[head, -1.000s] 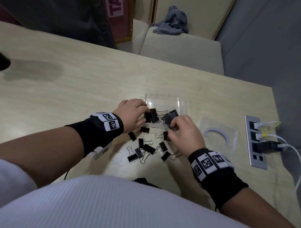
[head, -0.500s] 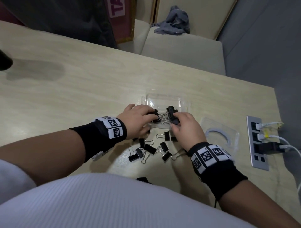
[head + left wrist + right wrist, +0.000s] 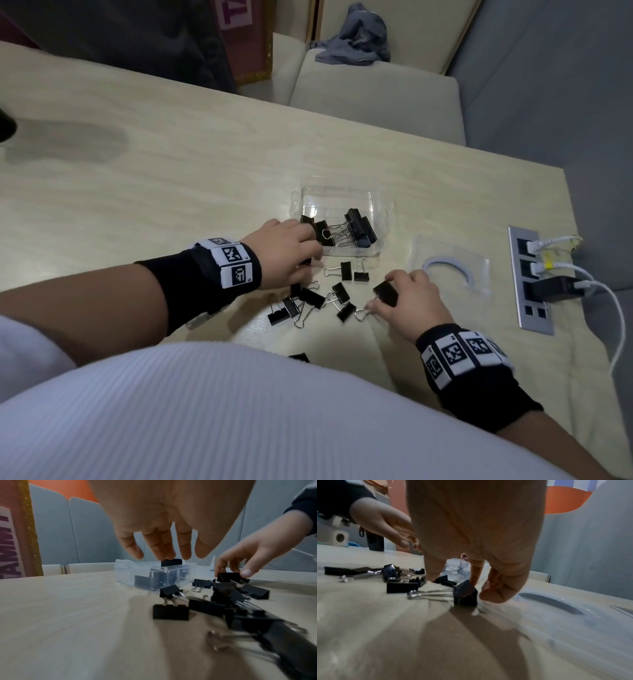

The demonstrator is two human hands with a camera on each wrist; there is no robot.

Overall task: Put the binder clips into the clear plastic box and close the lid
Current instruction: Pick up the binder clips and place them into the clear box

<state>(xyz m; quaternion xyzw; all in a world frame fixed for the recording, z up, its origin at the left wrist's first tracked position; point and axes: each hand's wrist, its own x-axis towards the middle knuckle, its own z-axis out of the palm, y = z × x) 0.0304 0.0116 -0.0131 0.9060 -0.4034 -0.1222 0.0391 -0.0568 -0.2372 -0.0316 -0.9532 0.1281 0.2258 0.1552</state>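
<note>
Right hand [image 3: 409,301] pinches one binder clip [image 3: 386,293] on the table [image 3: 171,178]. Left hand [image 3: 287,251], fingers relaxed, holds nothing by the clear plastic box [image 3: 342,198]. Several clips inside; loose clips [image 3: 313,298] beside it; lid [image 3: 448,270] lies apart

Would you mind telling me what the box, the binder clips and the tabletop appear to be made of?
Box: clear glossy plastic, since the clips inside show through its walls.
Binder clips: probably black-coated metal bodies with shiny bare wire handles.
Tabletop: pale wood grain, likely laminate, faintly glossy.
</note>
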